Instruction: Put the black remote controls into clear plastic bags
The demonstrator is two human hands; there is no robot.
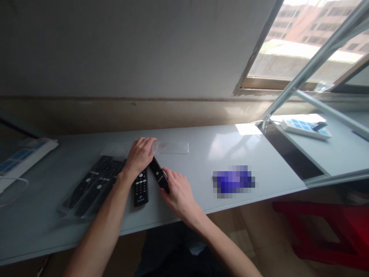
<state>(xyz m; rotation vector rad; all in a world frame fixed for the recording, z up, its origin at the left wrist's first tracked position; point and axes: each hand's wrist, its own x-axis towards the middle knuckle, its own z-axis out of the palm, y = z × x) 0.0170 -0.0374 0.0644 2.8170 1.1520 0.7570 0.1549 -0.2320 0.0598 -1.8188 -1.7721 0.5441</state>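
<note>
A black remote control [157, 173] slants between my two hands, its keys facing up. My left hand [141, 154] is closed over its far end, fingers bent and partly hidden. My right hand [179, 191] grips its near end between thumb and fingers. Beside it, under my left wrist, a second black remote [141, 190] lies keys up on the table. Clear plastic sleeves [175, 148] lie flat behind my left hand, which overlaps them. Left of my forearm are several black remotes [86, 188] in clear plastic bags, partly covered by the arm.
The grey table [198, 173] runs along the wall. A blurred purple item [234, 180] lies on its right half. White power strips stand at the far left [23, 157] and on the right-hand table [305, 129]. A red stool [325, 227] is below right, near a metal frame [314, 50].
</note>
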